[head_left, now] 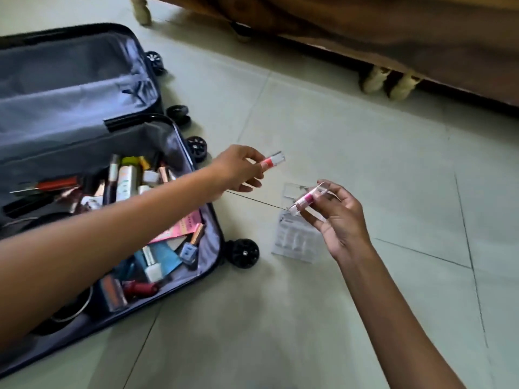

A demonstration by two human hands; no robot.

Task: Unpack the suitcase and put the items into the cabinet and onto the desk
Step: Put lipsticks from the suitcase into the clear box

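Note:
An open dark blue suitcase lies on the tiled floor at the left, its near half filled with several cosmetics: tubes, nail polish bottles, lipsticks and pink packets. My left hand reaches across it and pinches a small clear tube with an orange band above the floor. My right hand holds a similar clear tube with a pink band between its fingertips. Under that hand a clear plastic blister pack lies flat on the tiles.
Wooden furniture on pale turned legs runs along the top and right. The suitcase's black wheels stick out toward the floor between the case and the blister pack. Pale tiles fill the foreground.

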